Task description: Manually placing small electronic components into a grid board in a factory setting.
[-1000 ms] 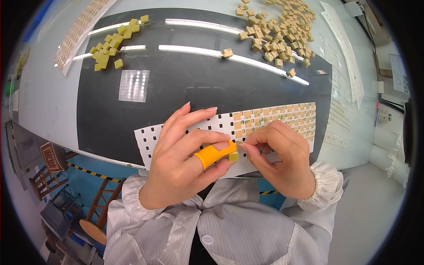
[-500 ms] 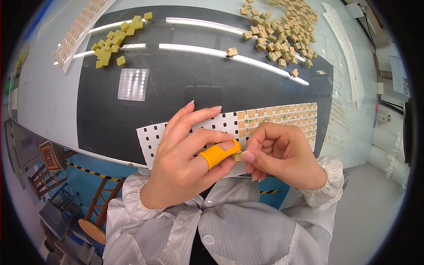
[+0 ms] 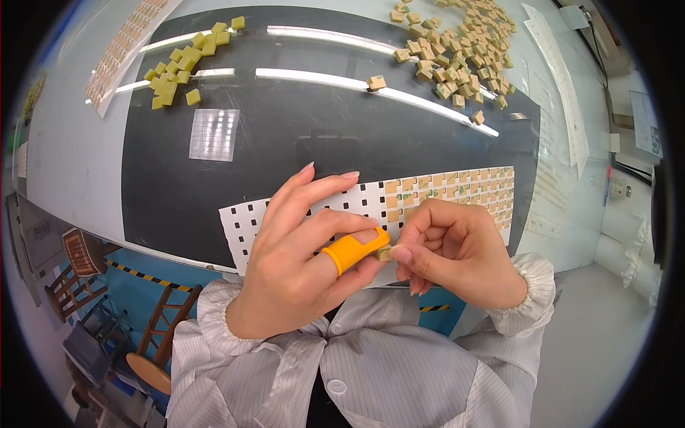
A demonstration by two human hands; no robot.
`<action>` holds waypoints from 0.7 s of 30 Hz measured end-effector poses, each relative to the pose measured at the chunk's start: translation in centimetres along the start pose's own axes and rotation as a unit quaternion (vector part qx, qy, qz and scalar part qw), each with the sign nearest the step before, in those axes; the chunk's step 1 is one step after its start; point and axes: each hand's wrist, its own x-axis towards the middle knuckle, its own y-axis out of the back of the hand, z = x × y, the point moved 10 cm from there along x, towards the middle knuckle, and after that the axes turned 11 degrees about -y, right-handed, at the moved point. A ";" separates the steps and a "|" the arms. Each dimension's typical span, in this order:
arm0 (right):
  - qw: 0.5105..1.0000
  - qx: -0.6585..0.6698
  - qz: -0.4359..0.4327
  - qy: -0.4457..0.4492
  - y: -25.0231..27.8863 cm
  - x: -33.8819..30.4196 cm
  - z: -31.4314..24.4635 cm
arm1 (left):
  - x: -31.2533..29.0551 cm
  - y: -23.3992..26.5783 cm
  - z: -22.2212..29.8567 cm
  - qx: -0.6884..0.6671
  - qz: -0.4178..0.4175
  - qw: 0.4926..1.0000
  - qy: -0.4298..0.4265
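Between the thumb and forefinger of my left hand is a small yellow-green block, partly covered by the fingers. An orange finger sleeve covers that forefinger, while the other fingers spread over the sheet. My right hand is closed in a pinch, its thumb and forefinger at the block's right edge. Whether a thin piece lies between those fingertips is hidden. Beneath both hands lies a white sheet with rows of dark square holes; tan pieces cover its right part.
A cluster of yellow-green blocks lies at the far left of the black mat. Near it is a clear gridded square. Many tan-topped blocks are heaped at the far right. Another sheet with pieces lies far left.
Both hands keep nearly the same pose around the block. The view has shifted very slightly; nothing else has visibly moved.
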 end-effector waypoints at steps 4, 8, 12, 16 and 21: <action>1.000 -0.001 0.002 0.001 0.0 0.0 0.1 | 0.0 0.0 0.0 -0.001 0.004 1.000 0.003; 1.000 -0.003 0.001 0.000 0.0 0.0 0.0 | -0.1 0.0 0.0 0.002 -0.001 1.000 0.000; 1.000 0.001 0.001 -0.001 -0.1 0.1 0.2 | 0.0 0.0 0.0 -0.001 0.000 1.000 0.003; 0.997 -0.055 0.025 0.057 -0.4 0.0 -0.4 | 0.0 -0.1 0.0 0.002 -0.002 1.000 0.000; 0.990 -0.126 0.040 0.057 -0.5 0.0 -1.0 | 0.0 0.0 0.1 0.007 -0.006 1.000 0.000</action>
